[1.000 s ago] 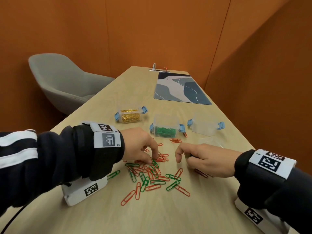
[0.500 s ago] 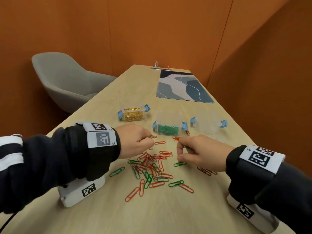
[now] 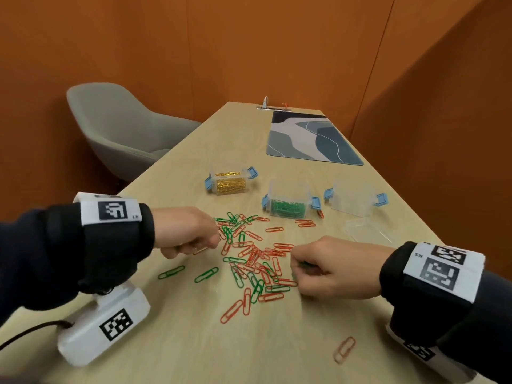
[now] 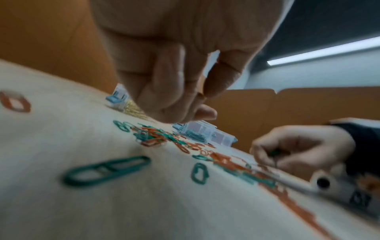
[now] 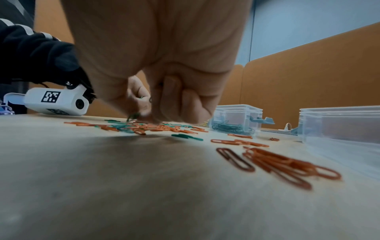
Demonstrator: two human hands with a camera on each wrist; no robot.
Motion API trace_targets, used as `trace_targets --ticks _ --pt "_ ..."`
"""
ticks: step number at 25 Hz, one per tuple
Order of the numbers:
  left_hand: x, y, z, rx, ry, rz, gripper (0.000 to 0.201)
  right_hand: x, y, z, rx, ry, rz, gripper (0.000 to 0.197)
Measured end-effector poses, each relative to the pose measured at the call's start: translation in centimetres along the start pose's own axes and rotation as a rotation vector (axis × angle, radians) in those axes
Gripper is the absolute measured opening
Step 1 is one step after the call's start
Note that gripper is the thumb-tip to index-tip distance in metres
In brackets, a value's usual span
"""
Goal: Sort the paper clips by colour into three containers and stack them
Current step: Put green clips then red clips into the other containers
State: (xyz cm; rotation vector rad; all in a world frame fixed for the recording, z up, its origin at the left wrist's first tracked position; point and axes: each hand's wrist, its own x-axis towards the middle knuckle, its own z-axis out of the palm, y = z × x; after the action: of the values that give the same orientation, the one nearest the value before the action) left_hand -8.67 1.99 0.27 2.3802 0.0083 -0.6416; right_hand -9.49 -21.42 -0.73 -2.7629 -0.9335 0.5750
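Red and green paper clips [image 3: 249,253] lie mixed in a loose pile mid-table. Behind them stand three clear containers with blue latches: one with gold clips [image 3: 228,184], one with green clips [image 3: 288,206], one empty [image 3: 354,200]. My left hand [image 3: 194,236] hovers at the pile's left edge with its fingers curled and pinches a pale clip [image 3: 201,250]. At the pile's right edge my right hand [image 3: 318,264] grips green clips [image 4: 274,153] in its curled fingers, its fingertips [image 5: 148,113] down among the pile.
A clear lid [image 3: 365,231] lies right of the pile, near the empty container. One red clip [image 3: 345,349] sits apart near me. More red clips [image 5: 277,162] lie under my right wrist. A patterned mat [image 3: 310,139] covers the far end; a grey chair [image 3: 124,128] stands left.
The right hand has curled its fingers and now grips green clips at the pile's right edge. The left hand has drawn back to the pile's left side with its fingers still curled.
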Motion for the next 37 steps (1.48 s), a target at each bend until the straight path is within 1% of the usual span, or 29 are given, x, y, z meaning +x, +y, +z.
trace_targets --ticks 2,3,4,6,8,10,12,14,15,16,17,18,19,20,22,24,26,27,28,29,31,32,33,36,37 --pt "-0.1 -0.3 0.7 0.427 0.038 0.045 0.021 0.0 0.1 -0.1 0.030 0.024 0.040 0.018" --pt "-0.2 -0.4 1.0 0.582 0.036 0.062 0.025 0.0 0.1 -0.3 0.037 0.036 0.055 0.020" --pt "-0.3 -0.5 1.3 0.651 0.020 0.059 0.027 0.1 0.2 -0.3 0.049 0.048 0.060 0.020" --pt "-0.4 -0.4 1.5 0.655 -0.010 0.051 0.026 0.4 0.3 -0.5 0.070 0.077 0.057 0.021" --pt "-0.3 -0.2 1.8 0.649 -0.006 0.075 0.021 0.6 0.3 -0.5 0.053 0.090 0.042 0.022" --pt "-0.4 -0.2 2.0 0.651 -0.007 0.089 0.024 0.9 0.1 -0.5 0.022 0.068 0.021 0.025" --pt "-0.4 -0.3 2.3 0.665 -0.025 0.094 0.024 1.1 -0.1 -0.5 0.043 0.049 0.004 0.028" --pt "-0.2 -0.3 2.2 0.633 -0.012 0.076 0.024 1.1 -0.2 -0.6 0.062 0.051 -0.025 0.030" --pt "-0.1 -0.3 1.9 0.527 -0.012 0.054 0.024 1.1 -0.2 -0.6 0.059 0.053 -0.044 0.029" --pt "-0.1 -0.3 1.5 0.301 -0.040 0.003 0.024 1.1 -0.3 -0.5 0.054 0.050 -0.064 0.026" --pt "0.0 -0.4 0.9 0.007 -0.091 -0.053 0.024 1.2 -0.4 -0.5 0.047 0.044 -0.083 0.023" --pt "0.1 -0.6 0.2 -0.240 -0.164 -0.088 0.022 1.2 -0.5 -0.4 0.039 0.039 -0.103 0.021" --pt "0.0 -0.9 -0.5 -0.464 -0.227 -0.085 0.019 1.4 -0.6 -0.4 0.031 0.035 -0.123 0.020" --pt "-0.3 -1.3 -1.1 -0.620 -0.278 -0.053 0.017 1.5 -0.7 -0.3 0.024 0.032 -0.141 0.019" --pt "-0.5 -2.1 -1.7 -0.786 -0.351 0.026 0.016 2.0 -1.0 -0.2 0.018 0.020 -0.161 0.016" --pt "-0.4 -3.0 -1.8 -0.824 -0.307 0.027 0.018 2.3 -1.2 -0.2 0.018 -0.006 -0.150 0.011" --pt "-0.5 -3.4 -2.0 -0.757 -0.238 -0.039 0.023 2.5 -1.4 -0.2 0.013 -0.018 -0.133 0.006" --pt "-0.4 -3.5 -2.1 -0.671 -0.196 -0.066 0.023 2.6 -1.4 -0.2 0.013 -0.021 -0.125 0.003" --pt "-0.4 -3.6 -2.1 -0.503 -0.137 -0.082 0.023 2.5 -1.5 -0.2 0.006 -0.027 -0.117 0.002" --pt "-0.5 -3.8 -2.0 -0.243 -0.065 -0.092 0.024 2.5 -1.5 -0.2 -0.008 -0.032 -0.112 0.003" --pt "-0.6 -4.0 -1.9 0.329 0.071 -0.063 0.027 2.5 -1.4 -0.3 -0.033 -0.035 -0.109 0.006" --pt "-0.7 -4.1 -1.7 0.497 0.095 -0.055 0.029 2.4 -1.4 -0.3 -0.040 -0.029 -0.110 0.007" --pt "-0.8 -3.9 -1.4 0.554 0.092 -0.056 0.029 2.4 -1.4 -0.3 -0.042 -0.018 -0.111 0.008" --pt "-1.1 -3.6 -0.4 0.617 0.012 -0.048 0.019 2.3 -1.3 -0.3 -0.010 0.003 -0.096 0.013" --pt "-1.0 -3.6 -0.2 0.634 0.008 -0.045 0.020 2.3 -1.2 -0.3 0.016 0.006 -0.087 0.017"
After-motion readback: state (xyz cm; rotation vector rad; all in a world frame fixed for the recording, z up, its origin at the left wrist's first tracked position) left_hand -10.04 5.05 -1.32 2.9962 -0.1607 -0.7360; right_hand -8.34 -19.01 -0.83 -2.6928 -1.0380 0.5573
